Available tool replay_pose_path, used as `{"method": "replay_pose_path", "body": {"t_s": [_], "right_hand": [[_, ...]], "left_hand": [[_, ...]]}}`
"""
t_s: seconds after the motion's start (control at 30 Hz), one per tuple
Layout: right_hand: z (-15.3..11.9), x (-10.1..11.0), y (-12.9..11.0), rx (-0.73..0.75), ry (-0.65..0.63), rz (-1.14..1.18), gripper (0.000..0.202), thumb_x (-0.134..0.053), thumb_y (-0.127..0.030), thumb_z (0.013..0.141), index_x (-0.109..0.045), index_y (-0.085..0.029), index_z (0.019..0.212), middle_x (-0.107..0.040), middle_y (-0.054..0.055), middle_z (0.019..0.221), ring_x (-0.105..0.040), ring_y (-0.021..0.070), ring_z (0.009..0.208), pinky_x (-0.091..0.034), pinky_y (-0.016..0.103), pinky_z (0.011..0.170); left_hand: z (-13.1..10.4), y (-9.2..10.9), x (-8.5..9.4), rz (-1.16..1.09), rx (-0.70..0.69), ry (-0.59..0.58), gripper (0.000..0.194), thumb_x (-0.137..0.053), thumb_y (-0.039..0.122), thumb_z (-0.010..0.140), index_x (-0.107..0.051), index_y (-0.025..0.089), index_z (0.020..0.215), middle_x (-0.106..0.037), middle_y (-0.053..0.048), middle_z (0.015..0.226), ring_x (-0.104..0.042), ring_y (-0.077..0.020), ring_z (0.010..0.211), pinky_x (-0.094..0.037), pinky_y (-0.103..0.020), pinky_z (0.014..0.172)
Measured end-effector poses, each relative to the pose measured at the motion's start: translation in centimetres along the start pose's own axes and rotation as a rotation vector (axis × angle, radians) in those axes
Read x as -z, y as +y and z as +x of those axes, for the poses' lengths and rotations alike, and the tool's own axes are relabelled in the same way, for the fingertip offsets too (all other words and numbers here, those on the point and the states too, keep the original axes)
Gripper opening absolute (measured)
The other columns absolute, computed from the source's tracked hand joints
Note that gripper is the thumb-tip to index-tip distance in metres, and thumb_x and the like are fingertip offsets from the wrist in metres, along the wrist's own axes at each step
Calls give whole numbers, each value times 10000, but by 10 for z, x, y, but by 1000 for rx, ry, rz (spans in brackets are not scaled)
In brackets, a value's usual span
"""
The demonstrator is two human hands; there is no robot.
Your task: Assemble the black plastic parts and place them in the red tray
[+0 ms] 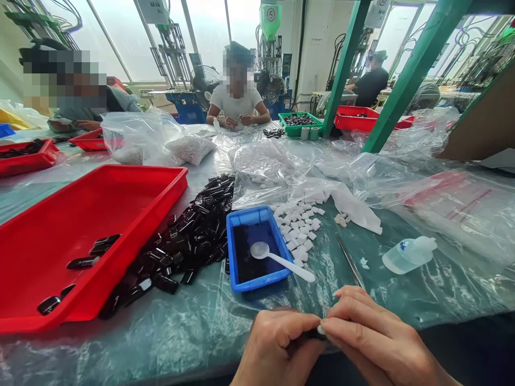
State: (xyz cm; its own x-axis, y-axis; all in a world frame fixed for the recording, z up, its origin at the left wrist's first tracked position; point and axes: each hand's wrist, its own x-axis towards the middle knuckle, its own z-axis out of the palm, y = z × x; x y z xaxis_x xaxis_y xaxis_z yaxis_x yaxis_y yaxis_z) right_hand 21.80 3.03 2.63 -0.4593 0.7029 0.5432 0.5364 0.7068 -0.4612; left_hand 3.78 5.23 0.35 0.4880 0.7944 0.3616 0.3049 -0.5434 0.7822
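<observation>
Low in the head view, at the table's front edge, my left hand point(277, 343) is closed around a small glossy black piece point(312, 333), mostly hidden by the fingers. My right hand point(374, 335) meets it from the right, its fingertips pinching a small white piece point(321, 329) against the end of the black one. Beyond the hands stands a blue tray point(257, 282) with dark contents and a white plastic spoon point(287, 261) resting across its rim. Loose white pieces point(300, 228) lie right of that tray, and a heap of glossy black pieces point(193, 230) spreads to its left.
A large red tray point(80, 209) with a few black pieces fills the left side. Metal tweezers point(349, 260) and a squeeze bottle point(408, 255) lie at the right, near plastic bags point(454, 198). Green posts point(414, 75) rise behind. Several people point(237, 99) sit farther back.
</observation>
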Motion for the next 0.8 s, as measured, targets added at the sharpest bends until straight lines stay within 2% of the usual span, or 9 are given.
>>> {"method": "replay_pose_path", "body": {"t_s": [0.1,0.2,0.4,0.5,0.67,0.8], "right_hand": [[-1,-3,4,11,14,-4,175,-464,-94,931,-625,-154,893,-577,44,701,-552,153,668,-517,319,714],[0,-6,6,79,104,-36,214,-421,-127,952,-616,-161,869,-558,33,663,-537,143,624,-528,309,702],[5,4,-2,82,9,-110,228,-423,-119,947,-643,-150,897,-611,45,690,-597,137,653,-546,319,836],[0,1,0,96,-23,-147,224,-427,-90,933,-642,-152,941,-637,49,720,-615,142,688,-547,335,855],[-18,-20,11,173,222,-236,307,-345,-104,954,-643,-175,976,-642,27,703,-655,147,728,-535,339,888],[-24,-23,12,139,196,-295,275,-389,-131,958,-657,-188,984,-681,40,769,-675,181,869,-528,351,916]], "left_hand": [[0,-1,-1,10,-15,17,173,-599,50,769,-716,157,702,-677,-15,510,-614,-140,450,-435,-193,472],[0,-1,-2,11,-31,27,177,-596,56,774,-706,161,685,-671,-10,498,-602,-136,435,-428,-194,463],[-1,0,-2,5,-25,4,179,-589,70,797,-708,166,705,-696,-16,530,-626,-141,461,-445,-196,490],[0,0,-2,12,-23,-13,176,-588,73,798,-712,147,696,-671,-19,501,-602,-137,445,-424,-201,482],[0,-1,-3,20,-11,-28,236,-582,88,815,-675,124,600,-598,-10,433,-535,-123,407,-390,-217,461],[-1,0,-2,1,-4,-18,214,-575,99,833,-688,160,662,-637,-3,479,-593,-132,440,-431,-202,483]]}}
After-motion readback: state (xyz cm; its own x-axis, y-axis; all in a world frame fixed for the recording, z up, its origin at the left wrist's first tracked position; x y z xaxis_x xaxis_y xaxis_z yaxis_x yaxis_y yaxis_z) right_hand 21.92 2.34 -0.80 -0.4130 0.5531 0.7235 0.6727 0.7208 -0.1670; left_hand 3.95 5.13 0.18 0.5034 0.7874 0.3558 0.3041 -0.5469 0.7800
